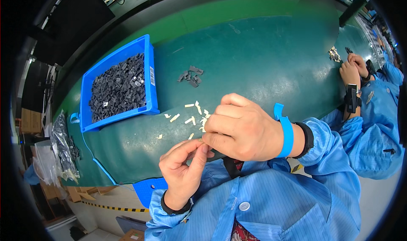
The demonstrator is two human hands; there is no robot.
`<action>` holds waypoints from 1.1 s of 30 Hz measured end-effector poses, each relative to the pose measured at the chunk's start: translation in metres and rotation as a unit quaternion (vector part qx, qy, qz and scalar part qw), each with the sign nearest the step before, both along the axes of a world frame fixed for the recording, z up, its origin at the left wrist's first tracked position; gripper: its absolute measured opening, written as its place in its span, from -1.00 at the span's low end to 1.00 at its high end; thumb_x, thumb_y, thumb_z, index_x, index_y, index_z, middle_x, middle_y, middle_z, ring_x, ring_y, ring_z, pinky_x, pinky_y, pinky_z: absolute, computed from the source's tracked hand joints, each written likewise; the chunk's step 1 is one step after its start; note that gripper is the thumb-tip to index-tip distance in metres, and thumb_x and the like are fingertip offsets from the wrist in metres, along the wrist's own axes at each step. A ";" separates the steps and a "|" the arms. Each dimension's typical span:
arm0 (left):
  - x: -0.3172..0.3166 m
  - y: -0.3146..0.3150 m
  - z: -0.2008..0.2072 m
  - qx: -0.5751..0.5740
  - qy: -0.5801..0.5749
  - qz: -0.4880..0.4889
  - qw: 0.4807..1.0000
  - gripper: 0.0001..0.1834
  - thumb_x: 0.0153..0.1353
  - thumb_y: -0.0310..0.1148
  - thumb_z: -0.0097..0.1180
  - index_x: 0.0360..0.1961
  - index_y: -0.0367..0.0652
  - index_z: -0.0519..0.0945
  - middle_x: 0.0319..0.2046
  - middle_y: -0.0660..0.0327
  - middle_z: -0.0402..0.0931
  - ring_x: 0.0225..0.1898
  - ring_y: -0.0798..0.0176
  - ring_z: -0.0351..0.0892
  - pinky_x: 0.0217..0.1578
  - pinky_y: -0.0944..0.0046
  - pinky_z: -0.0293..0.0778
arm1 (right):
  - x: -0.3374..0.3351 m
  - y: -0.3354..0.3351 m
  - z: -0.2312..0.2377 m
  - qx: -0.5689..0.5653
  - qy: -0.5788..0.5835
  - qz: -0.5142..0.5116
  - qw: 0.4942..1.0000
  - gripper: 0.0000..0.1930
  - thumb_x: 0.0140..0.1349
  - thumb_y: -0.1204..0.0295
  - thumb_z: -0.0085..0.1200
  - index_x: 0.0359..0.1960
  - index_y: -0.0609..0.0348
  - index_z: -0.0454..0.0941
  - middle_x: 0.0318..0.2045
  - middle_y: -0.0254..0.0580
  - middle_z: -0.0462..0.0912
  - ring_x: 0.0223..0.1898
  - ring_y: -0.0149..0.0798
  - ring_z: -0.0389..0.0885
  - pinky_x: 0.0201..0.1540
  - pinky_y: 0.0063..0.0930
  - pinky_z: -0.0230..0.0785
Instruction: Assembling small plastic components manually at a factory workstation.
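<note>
My left hand [183, 164] and my right hand [238, 128] meet close to my chest, fingertips pinched together around something small that the fingers hide. A blue strap [286, 130] circles my right wrist. Just beyond the hands, several small cream-coloured pieces [193, 113] lie scattered on the green mat [263, 63]. Farther back sits a little heap of dark grey parts [191, 76]. A blue bin [149, 76] full of the same dark grey parts stands at the left.
A co-worker in a blue coat sits at my right, hands [352, 68] on the mat near small metal parts [334, 54]. Clear plastic bags [63, 150] of parts lie at the far left. A thin blue cord [98, 161] runs over the mat's front edge.
</note>
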State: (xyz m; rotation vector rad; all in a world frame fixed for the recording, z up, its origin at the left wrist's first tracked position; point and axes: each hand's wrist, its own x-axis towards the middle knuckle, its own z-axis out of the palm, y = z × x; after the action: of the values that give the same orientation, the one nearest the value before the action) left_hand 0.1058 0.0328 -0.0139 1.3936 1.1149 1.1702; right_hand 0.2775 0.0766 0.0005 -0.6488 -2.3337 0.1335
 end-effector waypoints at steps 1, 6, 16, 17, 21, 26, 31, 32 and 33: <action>0.000 0.001 0.001 0.010 0.015 -0.006 1.000 -0.92 0.03 -0.61 0.08 -0.41 -0.42 0.52 -0.54 0.13 0.52 -0.51 0.38 0.54 -0.51 0.50 0.42 | 0.000 -0.001 0.001 0.002 -0.012 0.003 1.000 -0.86 -0.19 0.42 0.06 -0.56 0.19 0.46 -0.57 -0.32 0.37 -0.54 -0.34 0.35 -0.43 -0.46 0.18; -0.007 0.001 0.002 0.024 0.049 -0.040 0.998 -0.92 0.04 -0.60 0.08 -0.42 -0.42 0.51 -0.54 0.14 0.52 -0.52 0.37 0.53 -0.51 0.47 0.42 | -0.003 0.003 0.004 -0.015 -0.032 0.032 0.999 -0.86 -0.22 0.45 0.09 -0.61 0.19 0.40 -0.59 -0.30 0.32 -0.57 -0.33 0.31 -0.44 -0.44 0.17; -0.025 -0.005 -0.005 -0.141 -0.124 -0.001 0.982 -0.89 0.10 -0.51 0.04 -0.42 -0.39 0.52 -0.54 0.05 0.52 -0.59 0.29 0.51 -0.54 0.38 0.48 | -0.007 0.031 -0.017 -0.198 0.045 0.006 0.979 -0.95 -0.09 0.55 0.04 -0.55 0.19 0.43 -0.57 -0.22 0.44 -0.57 -0.19 0.44 -0.52 -0.38 0.27; -0.027 -0.007 -0.006 -0.142 -0.124 0.000 0.982 -0.89 0.10 -0.51 0.04 -0.42 -0.39 0.52 -0.54 0.05 0.52 -0.59 0.29 0.51 -0.54 0.38 0.48 | -0.010 0.031 -0.020 -0.170 0.000 -0.011 0.985 -0.96 -0.07 0.56 0.03 -0.54 0.21 0.43 -0.56 -0.19 0.46 -0.58 -0.18 0.46 -0.54 -0.38 0.29; -0.035 -0.008 -0.011 -0.123 -0.144 0.035 0.981 -0.88 0.10 -0.51 0.04 -0.39 -0.39 0.52 -0.53 0.06 0.53 -0.57 0.30 0.53 -0.51 0.39 0.48 | -0.015 0.036 -0.029 -0.230 0.036 -0.024 0.972 -0.97 -0.04 0.56 0.02 -0.52 0.23 0.46 -0.54 -0.17 0.50 -0.58 -0.21 0.48 -0.53 -0.39 0.31; -0.032 -0.005 -0.010 -0.115 -0.164 0.044 0.979 -0.88 0.11 -0.51 0.05 -0.38 -0.39 0.52 -0.51 0.06 0.54 -0.54 0.30 0.54 -0.49 0.41 0.48 | -0.012 0.039 -0.028 -0.272 0.086 -0.030 0.958 -0.92 0.02 0.54 0.04 -0.44 0.28 0.51 -0.54 -0.18 0.52 -0.57 -0.27 0.50 -0.52 -0.48 0.33; -0.023 -0.002 -0.011 -0.090 -0.199 0.070 0.973 -0.86 0.12 -0.50 0.04 -0.35 -0.40 0.51 -0.51 0.05 0.54 -0.54 0.29 0.54 -0.48 0.40 0.49 | -0.016 0.026 -0.022 -0.349 0.185 -0.006 0.919 -0.90 0.03 0.48 0.07 -0.42 0.26 0.53 -0.52 -0.22 0.51 -0.50 -0.34 0.48 -0.47 -0.53 0.31; -0.019 -0.002 -0.010 -0.088 -0.200 0.071 0.973 -0.86 0.12 -0.50 0.04 -0.35 -0.40 0.51 -0.51 0.05 0.54 -0.54 0.29 0.54 -0.48 0.40 0.49 | -0.018 0.019 -0.022 -0.391 0.256 0.023 0.884 -0.87 0.02 0.43 0.10 -0.44 0.23 0.54 -0.53 -0.23 0.50 -0.50 -0.34 0.46 -0.48 -0.52 0.30; -0.013 -0.001 -0.010 -0.093 -0.211 0.067 0.971 -0.86 0.12 -0.50 0.04 -0.35 -0.41 0.51 -0.52 0.06 0.53 -0.54 0.29 0.54 -0.48 0.40 0.49 | -0.019 0.013 -0.021 -0.370 0.253 0.037 0.893 -0.86 0.03 0.44 0.11 -0.39 0.23 0.55 -0.48 -0.22 0.49 -0.47 -0.40 0.45 -0.46 -0.56 0.30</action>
State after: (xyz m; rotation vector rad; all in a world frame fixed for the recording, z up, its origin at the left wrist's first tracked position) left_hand 0.0923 0.0316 -0.0235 0.8822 0.9920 1.3437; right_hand 0.2588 0.0894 -0.0201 -0.7613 -1.7502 1.1284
